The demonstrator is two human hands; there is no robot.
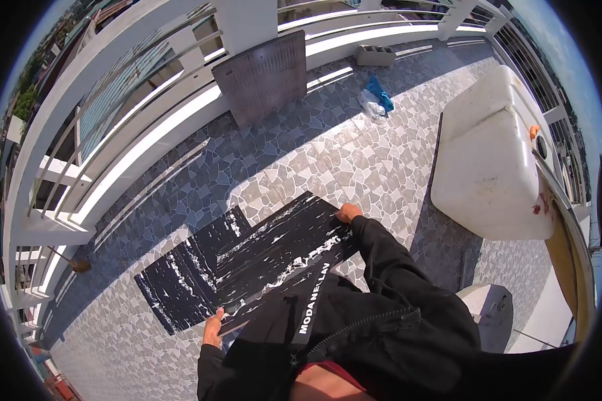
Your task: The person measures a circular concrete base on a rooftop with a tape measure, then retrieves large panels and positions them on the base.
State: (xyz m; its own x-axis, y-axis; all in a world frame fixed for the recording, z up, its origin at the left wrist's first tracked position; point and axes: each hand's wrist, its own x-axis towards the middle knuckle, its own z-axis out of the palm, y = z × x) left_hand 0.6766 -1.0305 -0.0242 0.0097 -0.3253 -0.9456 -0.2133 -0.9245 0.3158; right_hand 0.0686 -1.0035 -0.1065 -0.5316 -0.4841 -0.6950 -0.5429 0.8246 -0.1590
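Note:
A long black panel [281,244] with white marble-like streaks stretches across in front of me, held between both hands. My left hand [212,327] is closed on its near left corner, thumb on top. On the far right edge, my right hand [348,212] is closed too, fingers curled around the border. A second black panel [174,284] with the same white streaks shows at the left, partly covered by the held one. My black jacket hides part of the held panel's near side.
Grey stone-patterned tiles [274,180] cover the terrace floor. A large white tank [488,160] stands at the right. A brown ribbed board [264,80] leans on the railing wall, with a concrete block [375,55] and a blue and white bag [377,100] farther along.

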